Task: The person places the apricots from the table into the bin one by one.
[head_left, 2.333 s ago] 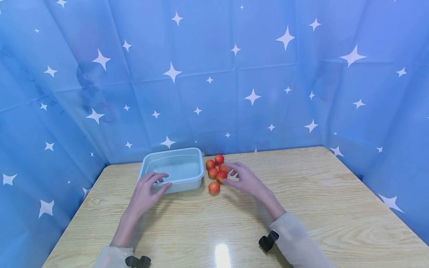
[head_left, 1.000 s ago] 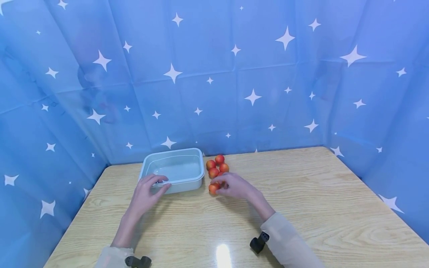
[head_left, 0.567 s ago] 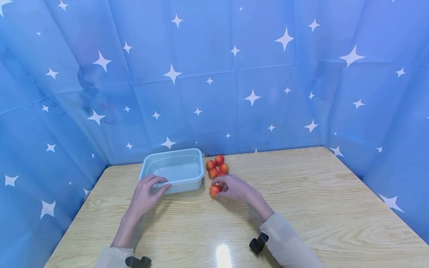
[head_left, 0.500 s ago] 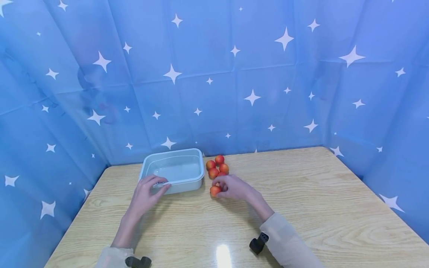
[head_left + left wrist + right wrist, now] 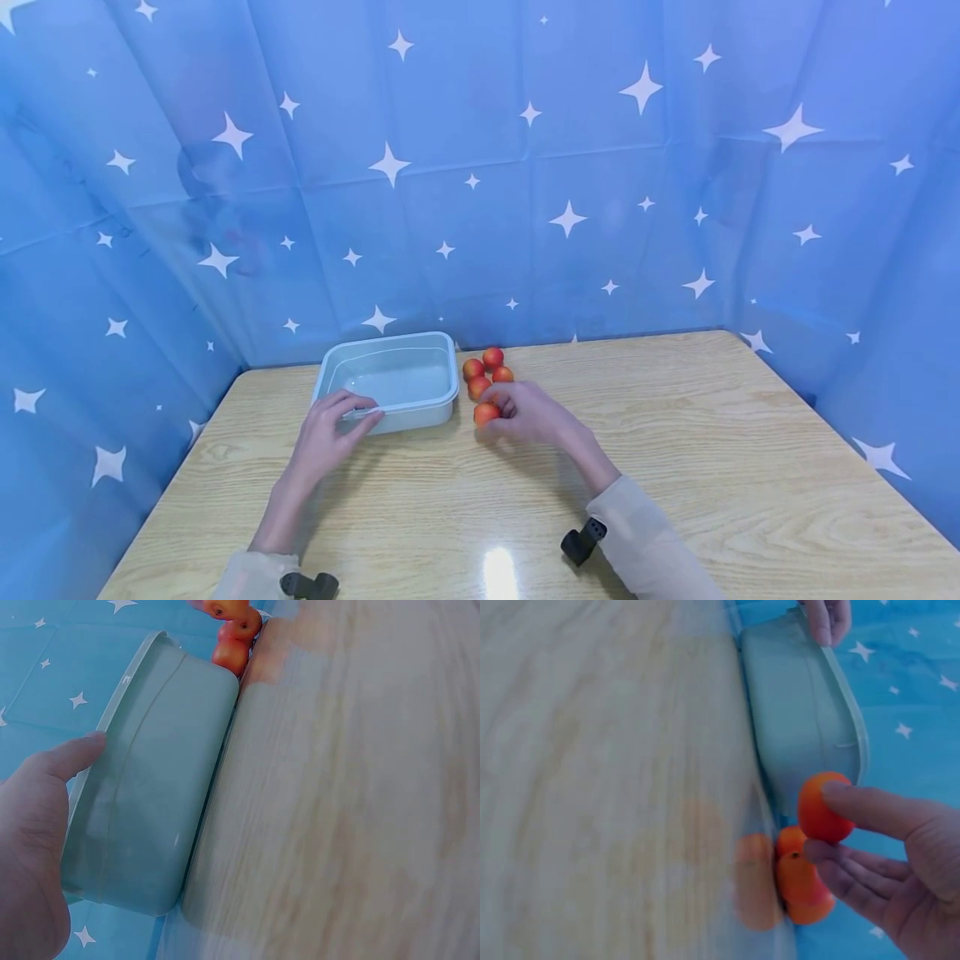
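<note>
Pinching apricot (image 5: 486, 412) | right hand (image 5: 529, 414) hides one fruit behind fingers

- We see a pale wood-grain tabletop (image 5: 675, 433), glossy, with a bright light glare near its front edge.
- Blue star-printed cloth (image 5: 480, 167) walls us in on three sides.

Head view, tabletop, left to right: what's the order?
Left hand on the near rim of the container → held fruit → right hand pinching it. The other fruits sit behind, overlapping in x, so left out.
</note>
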A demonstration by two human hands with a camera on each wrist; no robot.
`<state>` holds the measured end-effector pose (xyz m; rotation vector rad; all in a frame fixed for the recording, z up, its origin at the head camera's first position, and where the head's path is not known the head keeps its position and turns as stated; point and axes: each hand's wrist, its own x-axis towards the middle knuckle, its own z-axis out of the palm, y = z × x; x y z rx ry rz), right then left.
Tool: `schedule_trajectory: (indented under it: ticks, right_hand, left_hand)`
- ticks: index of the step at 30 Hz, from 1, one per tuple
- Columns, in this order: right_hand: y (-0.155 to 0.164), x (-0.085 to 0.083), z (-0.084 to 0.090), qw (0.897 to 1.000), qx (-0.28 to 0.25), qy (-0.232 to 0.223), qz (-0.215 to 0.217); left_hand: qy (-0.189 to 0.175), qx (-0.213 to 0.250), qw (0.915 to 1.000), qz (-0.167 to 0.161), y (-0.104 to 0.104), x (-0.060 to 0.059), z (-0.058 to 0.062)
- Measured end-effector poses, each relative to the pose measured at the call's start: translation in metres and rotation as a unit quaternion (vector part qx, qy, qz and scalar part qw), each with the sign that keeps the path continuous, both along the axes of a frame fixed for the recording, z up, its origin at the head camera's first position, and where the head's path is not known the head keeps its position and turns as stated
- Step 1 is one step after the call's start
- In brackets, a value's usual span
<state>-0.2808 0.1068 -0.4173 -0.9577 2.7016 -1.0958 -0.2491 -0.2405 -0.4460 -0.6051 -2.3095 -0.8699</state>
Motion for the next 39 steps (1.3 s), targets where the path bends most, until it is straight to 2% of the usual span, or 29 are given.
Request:
schedule_trajectory:
  ticks: [4, 12, 20, 31, 39]
  right_hand:
    - [0.0, -0.001, 0.006, 1.0, -0.011, -0.003, -0.015]
    - [-0.001, -0.001, 0.018, 0.998, -0.043, 0.024, -0.032]
    - [-0.006, -0.003, 0.023, 0.995, -0.071, 0.032, -0.055]
    - [-0.016, -0.002, 0.032, 0.99, -0.127, 0.051, -0.043]
    - [-0.026, 0.001, 0.038, 0.985, -0.149, 0.053, -0.064]
  left_hand:
    - [-0.002, 0.0, 1.0, 0.001, 0.0, 0.0, 0.0]
    - [-0.002, 0.0, 1.0, 0.0, -0.001, 0.0, 0.001]
    - [-0.001, -0.002, 1.0, -0.003, 0.0, 0.0, 0.002]
    - [-0.002, 0.0, 1.0, -0.001, 0.001, 0.001, 0.003]
    - [-0.009, 0.002, 1.0, 0.002, 0.001, 0.002, 0.003]
